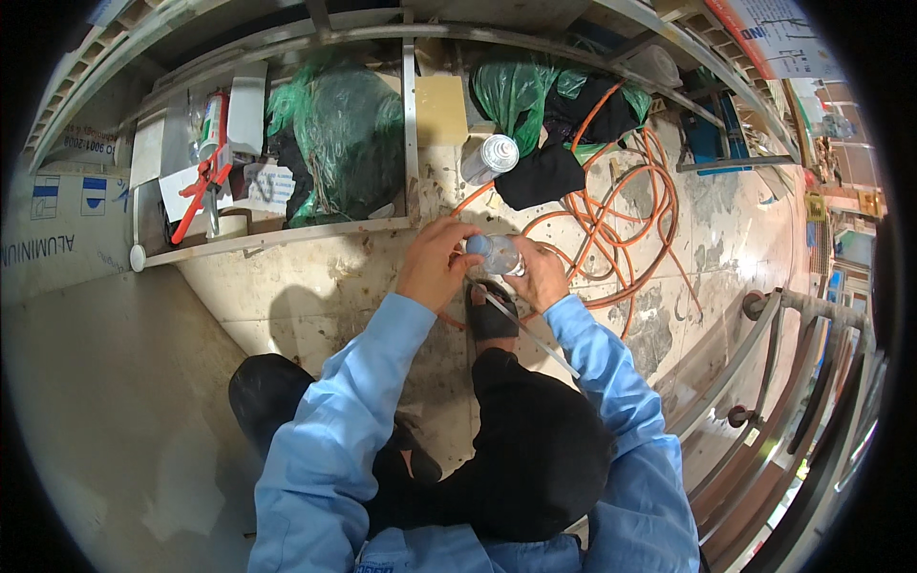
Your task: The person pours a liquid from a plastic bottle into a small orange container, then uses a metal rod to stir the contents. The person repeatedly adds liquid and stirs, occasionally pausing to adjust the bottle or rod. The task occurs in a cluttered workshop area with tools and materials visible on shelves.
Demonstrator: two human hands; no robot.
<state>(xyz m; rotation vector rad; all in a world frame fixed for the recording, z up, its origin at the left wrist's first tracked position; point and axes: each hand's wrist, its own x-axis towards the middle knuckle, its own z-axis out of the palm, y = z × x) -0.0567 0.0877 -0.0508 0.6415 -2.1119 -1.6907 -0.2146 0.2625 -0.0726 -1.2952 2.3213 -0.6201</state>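
Held out in front of me is a small clear plastic bottle point(503, 258), tilted nearly on its side. The fingers of my left hand point(432, 265) are closed on its pale blue cap point(479, 245). My right hand point(543, 275) is wrapped round the other end of the bottle. Any contents are hard to make out. Just beyond the bottle a spray can point(491, 159) rests beside a black cloth point(543, 177). A thin pale strip point(535, 336) slants below my hands, across my sandalled foot point(493, 315).
An orange hose point(621, 244) lies coiled on the stained floor to the right. At left, a low metal frame point(287, 232) holds a red-handled tool point(202, 196) and green plastic bags point(346, 134). A wheeled rack point(731, 368) stands at right, a large panel point(115, 411) at left.
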